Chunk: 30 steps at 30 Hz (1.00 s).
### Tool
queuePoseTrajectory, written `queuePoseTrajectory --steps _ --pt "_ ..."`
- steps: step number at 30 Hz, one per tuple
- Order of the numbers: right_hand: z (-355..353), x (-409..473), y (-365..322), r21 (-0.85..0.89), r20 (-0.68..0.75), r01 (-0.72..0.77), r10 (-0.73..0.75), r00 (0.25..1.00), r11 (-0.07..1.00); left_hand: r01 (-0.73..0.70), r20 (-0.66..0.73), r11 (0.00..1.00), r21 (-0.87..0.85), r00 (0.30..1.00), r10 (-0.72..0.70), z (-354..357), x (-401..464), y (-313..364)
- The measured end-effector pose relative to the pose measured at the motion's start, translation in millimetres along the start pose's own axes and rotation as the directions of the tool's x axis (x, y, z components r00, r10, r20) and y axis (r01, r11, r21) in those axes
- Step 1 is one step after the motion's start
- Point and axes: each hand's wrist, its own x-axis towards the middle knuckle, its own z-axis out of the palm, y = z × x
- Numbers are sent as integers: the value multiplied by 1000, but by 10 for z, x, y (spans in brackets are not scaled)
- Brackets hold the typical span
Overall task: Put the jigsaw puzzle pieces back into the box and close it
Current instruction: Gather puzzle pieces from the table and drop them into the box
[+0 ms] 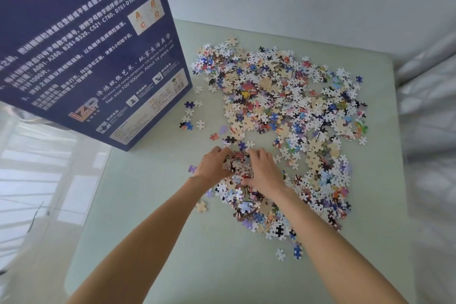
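Observation:
A wide spread of loose jigsaw pieces (pixel 283 111) covers the middle and right of a pale green table (pixel 153 217). A dark blue puzzle box (pixel 81 57) with white print stands tilted at the back left. My left hand (pixel 213 164) and my right hand (pixel 262 170) face each other at the near-left edge of the spread, fingers curled around a small heap of pieces (pixel 238 164) cupped between them. Both forearms reach in from the bottom of the view.
A few stray pieces (pixel 191 116) lie between the box and the main spread, and two more (pixel 288 253) near my right forearm. White bedding (pixel 429 118) borders the table on the right. A window and pale floor show at the left.

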Motion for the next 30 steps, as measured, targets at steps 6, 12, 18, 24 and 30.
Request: queuePoseTrajectory --steps 6,12,18,24,30 --pt "-22 11 -47 37 28 -54 53 998 998 -3 60 1000 0 998 3 -44 -28 -29" --pt "8 -13 -75 43 -30 -25 27 999 999 -45 97 999 8 994 44 -41 -83 -28" --pt "-67 -63 -66 104 -72 -31 39 997 994 -38 145 997 -61 988 46 -49 -131 -4" --pt "-143 -102 -45 154 -95 -38 53 994 987 16 25 998 -65 1000 -15 33 -126 29" --pt "-167 -115 12 229 -101 -74 99 990 971 25 -22 991 -128 999 -28 -3 -125 -2"
